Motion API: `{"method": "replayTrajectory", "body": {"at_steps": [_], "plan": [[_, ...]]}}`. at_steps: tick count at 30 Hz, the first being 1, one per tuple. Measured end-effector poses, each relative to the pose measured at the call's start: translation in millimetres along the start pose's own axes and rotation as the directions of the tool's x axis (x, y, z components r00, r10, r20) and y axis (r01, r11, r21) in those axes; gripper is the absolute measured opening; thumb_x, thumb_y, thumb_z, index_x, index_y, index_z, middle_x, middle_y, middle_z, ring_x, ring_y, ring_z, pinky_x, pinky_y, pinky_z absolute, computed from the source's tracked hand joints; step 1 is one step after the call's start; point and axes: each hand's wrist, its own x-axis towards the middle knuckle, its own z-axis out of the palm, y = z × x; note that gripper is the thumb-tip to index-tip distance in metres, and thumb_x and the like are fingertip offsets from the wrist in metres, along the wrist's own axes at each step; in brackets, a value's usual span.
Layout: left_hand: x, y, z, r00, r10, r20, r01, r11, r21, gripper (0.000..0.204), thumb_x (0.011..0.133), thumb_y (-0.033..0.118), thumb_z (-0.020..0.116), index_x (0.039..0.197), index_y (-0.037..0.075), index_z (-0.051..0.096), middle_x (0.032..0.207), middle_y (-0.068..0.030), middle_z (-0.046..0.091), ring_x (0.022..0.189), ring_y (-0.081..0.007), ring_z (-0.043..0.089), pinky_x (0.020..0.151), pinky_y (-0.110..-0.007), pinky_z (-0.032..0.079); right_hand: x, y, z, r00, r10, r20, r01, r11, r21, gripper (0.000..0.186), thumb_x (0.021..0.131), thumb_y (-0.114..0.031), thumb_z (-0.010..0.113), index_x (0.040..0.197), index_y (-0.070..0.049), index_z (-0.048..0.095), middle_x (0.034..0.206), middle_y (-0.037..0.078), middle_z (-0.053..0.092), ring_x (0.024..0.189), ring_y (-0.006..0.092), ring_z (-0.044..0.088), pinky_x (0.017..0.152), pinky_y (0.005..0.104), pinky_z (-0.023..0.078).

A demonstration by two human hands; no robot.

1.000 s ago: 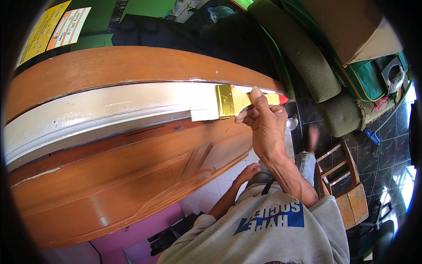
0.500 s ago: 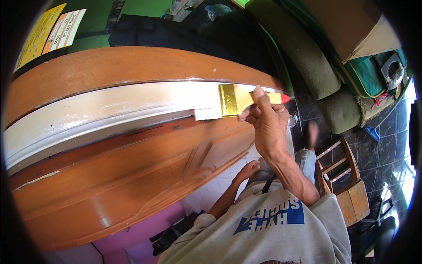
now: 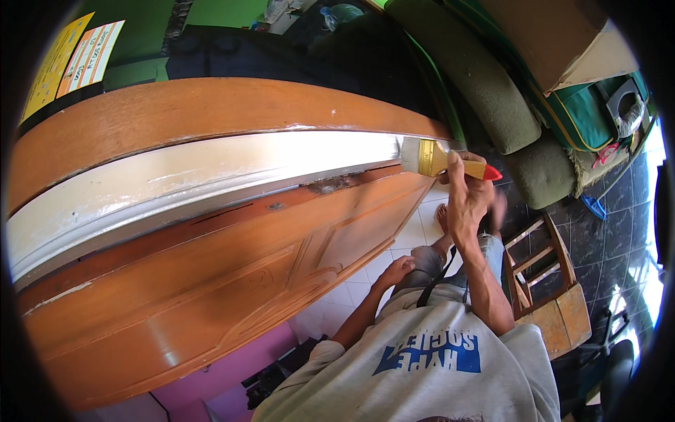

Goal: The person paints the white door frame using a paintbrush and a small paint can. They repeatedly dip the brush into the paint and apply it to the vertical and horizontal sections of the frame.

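Note:
My right hand (image 3: 465, 193) is closed around the wooden handle of a paintbrush (image 3: 437, 158) with a gold ferrule and red tip. Its pale bristles are at the right end of a glossy white strip (image 3: 211, 158), seemingly touching it. This strip runs beneath an orange-brown wooden beam (image 3: 211, 105). Lower down, my left hand (image 3: 399, 271) rests by my thigh, fingers curled in, with no object showing in it. Just under the strip, a brown panelled wooden door (image 3: 232, 281) slants across the left side.
Yellow and orange-striped paper labels (image 3: 91, 56) are at the upper left. To the right are olive cushions (image 3: 485, 98), a green bag (image 3: 583, 116) and a cardboard box (image 3: 555, 42). A wooden chair (image 3: 545, 281) lies on dark floor tiles, near a small blue object (image 3: 595, 206).
My right hand has carried the paintbrush rightward along the white strip to its right end. The left hand has stayed by my thigh.

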Motion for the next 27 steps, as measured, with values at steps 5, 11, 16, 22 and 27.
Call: {"method": "replayTrajectory", "body": {"at_steps": [5, 11, 16, 22, 27], "plan": [[15.7, -48.0, 0.9, 0.996, 0.094, -0.003, -0.094, 0.996, 0.005, 0.046, 0.101, 0.024, 0.061, 0.136, -0.005, 0.055, 0.128, -0.0172, 0.066, 0.119, -0.0242, 0.061, 0.105, -0.035, 0.047, -28.0, -45.4, 18.1, 0.854, -0.437, 0.282, 0.501, 0.838, -0.217, 0.015, 0.095, -0.012, 0.072, 0.100, 0.001, 0.069, 0.087, 0.011, 0.071, 0.074, 0.0161, 0.067, 0.067, 0.0280, 0.053], [18.0, -52.4, 2.8, 0.984, 0.174, -0.030, -0.174, 0.985, -0.010, 0.045, 0.101, 0.024, 0.061, 0.136, -0.004, 0.056, 0.129, -0.0177, 0.066, 0.119, -0.0245, 0.062, 0.104, -0.036, 0.047, -38.2, -77.1, 4.8, 0.725, -0.577, 0.377, 0.585, 0.804, 0.107, 0.017, 0.092, -0.011, 0.073, 0.104, 0.001, 0.070, 0.093, 0.014, 0.072, 0.083, 0.0214, 0.068, 0.068, 0.0326, 0.053], [1.4, -17.7, -0.7, 1.000, -0.001, 0.004, 0.001, 1.000, 0.022, 0.046, 0.101, 0.024, 0.061, 0.136, -0.005, 0.055, 0.129, -0.0191, 0.065, 0.120, -0.0250, 0.062, 0.104, -0.036, 0.047, -31.1, -45.5, -17.9, 0.779, -0.530, 0.336, 0.536, 0.840, 0.083, 0.028, 0.089, -0.015, 0.078, 0.111, 0.001, 0.070, 0.106, 0.020, 0.070, 0.100, 0.0305, 0.068, 0.087, 0.0400, 0.054], [5.4, -23.9, -2.6, 1.000, 0.013, -0.011, -0.013, 1.000, -0.005, 0.044, 0.102, 0.025, 0.060, 0.135, -0.004, 0.056, 0.128, -0.0170, 0.066, 0.119, -0.0230, 0.061, 0.104, -0.035, 0.047, -32.6, -24.3, -21.1, 0.793, -0.419, 0.442, 0.431, 0.899, 0.079, 0.027, 0.087, -0.013, 0.079, 0.109, -0.001, 0.072, 0.114, 0.020, 0.069, 0.105, 0.0313, 0.068, 0.090, 0.0395, 0.053], [-2.1, -11.1, -0.6, 1.000, 0.012, -0.029, -0.010, 0.998, 0.056, 0.042, 0.103, 0.026, 0.057, 0.134, -0.003, 0.057, 0.125, -0.0137, 0.066, 0.117, -0.0194, 0.060, 0.103, -0.034, 0.046, -32.5, -26.8, -19.4, 0.793, -0.378, 0.478, 0.408, 0.912, 0.045, 0.027, 0.089, -0.019, 0.078, 0.105, 0.002, 0.072, 0.109, 0.019, 0.072, 0.104, 0.0305, 0.068, 0.091, 0.0397, 0.053]]}}
